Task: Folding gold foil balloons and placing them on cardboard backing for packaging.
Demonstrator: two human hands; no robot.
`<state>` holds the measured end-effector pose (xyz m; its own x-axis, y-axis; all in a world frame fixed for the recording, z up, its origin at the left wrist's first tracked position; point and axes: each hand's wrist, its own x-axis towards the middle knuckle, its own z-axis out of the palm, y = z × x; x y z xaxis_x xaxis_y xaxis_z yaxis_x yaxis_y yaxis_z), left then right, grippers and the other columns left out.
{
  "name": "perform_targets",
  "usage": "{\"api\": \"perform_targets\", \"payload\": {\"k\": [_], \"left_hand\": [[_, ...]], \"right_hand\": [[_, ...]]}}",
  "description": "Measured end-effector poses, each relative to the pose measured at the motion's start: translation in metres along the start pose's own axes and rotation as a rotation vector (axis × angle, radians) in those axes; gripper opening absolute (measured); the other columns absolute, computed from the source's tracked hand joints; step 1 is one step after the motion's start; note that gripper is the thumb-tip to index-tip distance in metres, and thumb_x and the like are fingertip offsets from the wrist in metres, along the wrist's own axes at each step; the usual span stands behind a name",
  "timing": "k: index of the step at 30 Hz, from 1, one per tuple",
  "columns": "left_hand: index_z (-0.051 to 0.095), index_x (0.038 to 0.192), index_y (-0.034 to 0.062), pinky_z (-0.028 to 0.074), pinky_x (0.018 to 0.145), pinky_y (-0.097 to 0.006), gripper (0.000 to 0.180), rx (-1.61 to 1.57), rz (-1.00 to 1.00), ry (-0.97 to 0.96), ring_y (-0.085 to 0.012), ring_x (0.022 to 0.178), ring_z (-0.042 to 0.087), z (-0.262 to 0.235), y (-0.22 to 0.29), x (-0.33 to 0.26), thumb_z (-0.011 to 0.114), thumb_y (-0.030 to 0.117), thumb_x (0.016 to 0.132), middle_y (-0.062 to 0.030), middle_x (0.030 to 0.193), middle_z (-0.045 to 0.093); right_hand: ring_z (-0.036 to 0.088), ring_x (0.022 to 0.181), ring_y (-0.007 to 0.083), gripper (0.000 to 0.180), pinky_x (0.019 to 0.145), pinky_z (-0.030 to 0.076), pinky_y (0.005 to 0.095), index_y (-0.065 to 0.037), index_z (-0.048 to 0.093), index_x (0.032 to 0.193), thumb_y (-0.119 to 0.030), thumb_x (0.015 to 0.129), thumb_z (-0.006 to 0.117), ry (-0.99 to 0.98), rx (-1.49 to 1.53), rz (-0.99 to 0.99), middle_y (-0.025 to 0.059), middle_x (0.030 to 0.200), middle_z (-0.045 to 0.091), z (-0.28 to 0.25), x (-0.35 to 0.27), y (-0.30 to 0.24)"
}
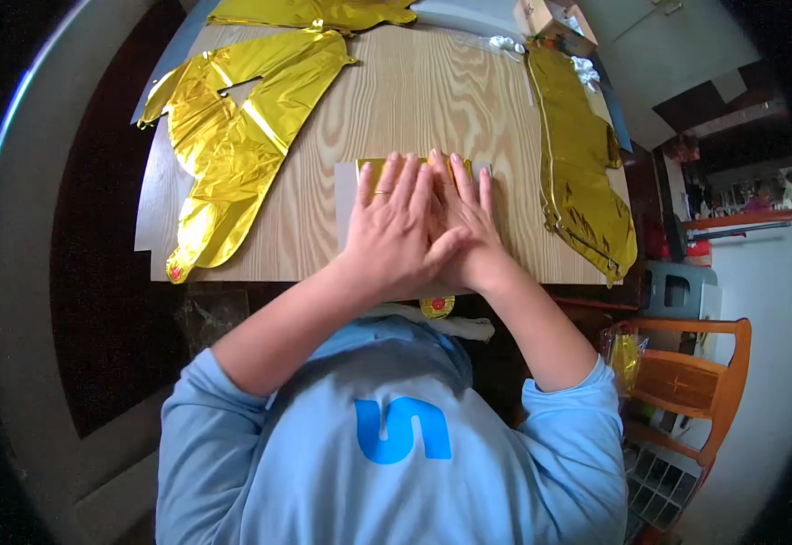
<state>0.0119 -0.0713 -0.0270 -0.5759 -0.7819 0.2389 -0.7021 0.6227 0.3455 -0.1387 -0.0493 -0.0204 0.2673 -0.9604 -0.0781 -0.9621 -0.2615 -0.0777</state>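
Note:
My left hand [392,216] and my right hand [467,222] lie flat side by side near the table's front edge, fingers stretched away from me. The left thumb crosses over the back of the right hand. Both palms press on a folded piece of gold foil [370,164], mostly hidden beneath them, with its far edge showing by the fingertips. Under the foil is a thin grey sheet [345,202], its left side visible. A gold foil tab with a red spot [438,307] hangs below the table edge, under my wrists; it may belong to the folded foil.
Flat gold foil balloons lie on the wood-grain table [414,100]: a large one at left [232,145], one at right [582,163], another along the far edge [309,12]. An open box [555,25] and white crumpled bits [586,73] sit far right. A wooden chair [687,363] stands to the right.

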Motion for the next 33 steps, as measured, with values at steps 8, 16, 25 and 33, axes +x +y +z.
{"api": "perform_targets", "payload": {"k": [8,16,25,33], "left_hand": [[0.038,0.15,-0.0036,0.01,0.12,-0.058,0.091,0.097,-0.026,0.064,-0.0386,0.15,0.024,0.007,-0.031,-0.022,0.045,0.067,0.093,-0.0268,0.156,0.034],[0.032,0.153,-0.0025,0.01,0.122,-0.053,0.088,0.068,0.006,-0.029,-0.0394,0.151,0.02,0.0,-0.042,-0.026,0.044,0.064,0.096,-0.0275,0.159,0.028],[0.064,0.125,0.0014,0.051,0.097,-0.039,0.048,-0.317,-0.081,-0.195,-0.031,0.112,0.065,-0.061,-0.08,0.062,0.067,0.038,0.093,-0.0197,0.119,0.068],[0.075,0.091,0.0022,0.047,0.055,-0.032,0.035,-0.242,-0.114,-0.778,-0.0139,0.061,0.057,-0.053,-0.078,0.128,0.072,0.036,0.084,-0.0046,0.07,0.066]], "right_hand": [[0.013,0.152,0.0421,0.085,0.12,0.003,0.0641,-0.01,0.024,0.159,-0.058,0.093,0.052,0.158,0.099,0.02,0.024,0.164,0.016,0.011,-0.001,-0.001],[0.015,0.151,0.0412,0.09,0.119,0.007,0.0633,-0.008,0.025,0.158,-0.06,0.091,0.056,0.183,0.115,0.015,0.0243,0.163,0.018,0.013,-0.001,0.002],[0.012,0.152,0.0419,0.093,0.12,0.005,0.0615,-0.006,0.022,0.158,-0.066,0.092,0.051,0.133,0.114,0.05,0.0266,0.162,0.019,0.003,0.0,-0.001],[0.013,0.152,0.041,0.097,0.12,0.003,0.062,-0.002,0.018,0.158,-0.067,0.093,0.05,0.15,0.13,0.07,0.0256,0.162,0.018,0.004,-0.004,0.001]]}}
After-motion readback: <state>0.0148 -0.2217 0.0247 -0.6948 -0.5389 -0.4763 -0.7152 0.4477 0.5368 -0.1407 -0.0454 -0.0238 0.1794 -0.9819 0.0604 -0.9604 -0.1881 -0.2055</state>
